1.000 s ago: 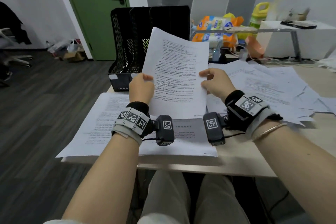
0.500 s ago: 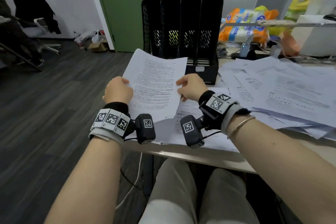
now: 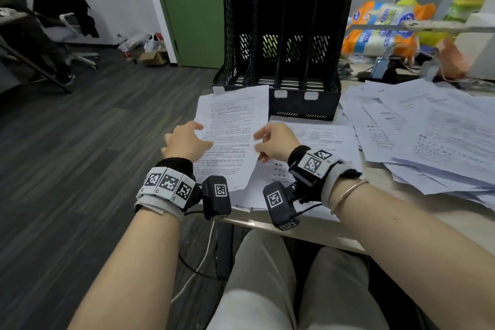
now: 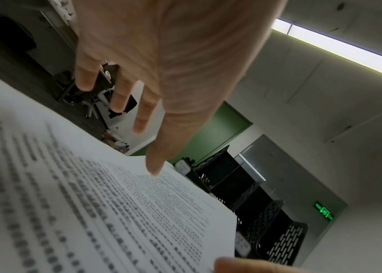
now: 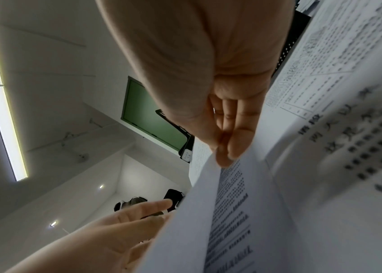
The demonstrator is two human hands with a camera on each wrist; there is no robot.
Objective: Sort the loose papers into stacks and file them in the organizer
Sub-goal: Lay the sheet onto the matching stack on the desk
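Step in hand: sorting, one sheet (image 3: 232, 131) held up for placing on a stack. Filing not begun, by my reading; the organizer's slots look empty.

Left to right:

- Left hand (image 3: 186, 140): fingers straight and spread, gripping nothing. In the left wrist view one fingertip (image 4: 154, 169) meets the sheet's left edge.
- Sheet: printed, tilted, raised over the surface's near left corner, its top corner overlapping the organizer's front.
- Right hand (image 3: 276, 142): thumb and fingers pinch the sheet's right edge; it carries the sheet alone.
- Organizer (image 3: 286, 48): black mesh, four upright slots, at the back of the surface just behind the sheet.
- Stack (image 3: 316, 136): sheets flat under and beside the right hand.
- Loose pile (image 3: 428, 128): untidy, overlapping sheets, right side.

Next move, as I judge it: decide which stack the sheet belongs to and lay it square on top. A one-sided pinch lets paper droop, so the left hand should steady it.

Surface (image 3: 401, 214): light-coloured. Behind it are bright packages (image 3: 380, 27). Room: dark plank floor, green door (image 3: 192, 8), office chair (image 3: 67, 24) far left.
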